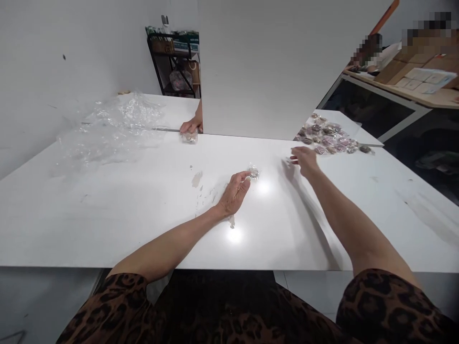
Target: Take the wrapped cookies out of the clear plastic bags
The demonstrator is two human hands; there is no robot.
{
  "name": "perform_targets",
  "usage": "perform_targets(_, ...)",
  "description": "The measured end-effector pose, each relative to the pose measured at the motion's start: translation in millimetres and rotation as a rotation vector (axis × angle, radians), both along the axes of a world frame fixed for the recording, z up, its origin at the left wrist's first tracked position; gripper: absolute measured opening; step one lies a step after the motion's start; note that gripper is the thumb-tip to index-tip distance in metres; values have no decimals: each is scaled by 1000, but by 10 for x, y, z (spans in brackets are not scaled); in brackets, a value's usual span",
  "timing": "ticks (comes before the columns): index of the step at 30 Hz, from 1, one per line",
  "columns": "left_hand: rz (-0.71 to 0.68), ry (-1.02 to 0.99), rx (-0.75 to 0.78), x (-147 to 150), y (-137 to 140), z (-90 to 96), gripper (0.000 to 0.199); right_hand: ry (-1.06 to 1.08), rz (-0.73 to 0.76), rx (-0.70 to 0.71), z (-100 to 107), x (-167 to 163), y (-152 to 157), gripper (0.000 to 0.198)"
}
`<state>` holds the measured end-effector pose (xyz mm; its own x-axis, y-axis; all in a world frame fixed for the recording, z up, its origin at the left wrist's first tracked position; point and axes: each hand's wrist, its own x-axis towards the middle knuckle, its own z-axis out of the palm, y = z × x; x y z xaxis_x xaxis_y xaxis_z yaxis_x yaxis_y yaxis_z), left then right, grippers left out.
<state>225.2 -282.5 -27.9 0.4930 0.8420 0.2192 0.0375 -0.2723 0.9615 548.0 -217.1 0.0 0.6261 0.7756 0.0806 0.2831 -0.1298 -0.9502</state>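
My left hand (234, 192) rests on the white table (107, 215), its fingertips pinching a small clear-wrapped packet (254, 172). Further right, my right hand (304, 160) hovers over the table with fingers spread and nothing in it, a short way from a pile of several small wrapped packets (328, 136) at the table's far right edge. Both my arms come out of leopard-print sleeves.
Another person's hand (191, 126) reaches round a white partition (272, 67) and lies on a wrapped packet (190, 137). Crumpled clear plastic film (114, 124) covers the far left. A black shelf (174, 59) stands behind. Boxes sit on a bench (412, 81) at the right.
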Motion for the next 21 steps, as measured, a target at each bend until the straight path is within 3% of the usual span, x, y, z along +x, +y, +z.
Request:
perform_targets(3, 25, -10, 5, 15, 5, -9, 61, -199, 268, -24, -199, -558, -261, 34)
perform_targets(6, 67, -12, 37, 20, 21, -22, 56, -349, 535, -26, -248, -1063, -455, 49)
perform_targets(9, 98, -18, 66, 12, 45, -34, 52, -396, 622, -9, -228, -1351, -566, 37)
perform_targets(15, 154, -8, 67, -24, 93, -32, 47, -322, 569, -7, -118, -1359, -883, 14)
perform_targets(18, 169, -18, 56, -27, 94, -32, 46, -185, 423, -24, -85, -1245, -1182, 14)
perform_targets(21, 171, -23, 27, -7, 92, -37, 47, 15, 231, -63, -42, -995, -1342, 28)
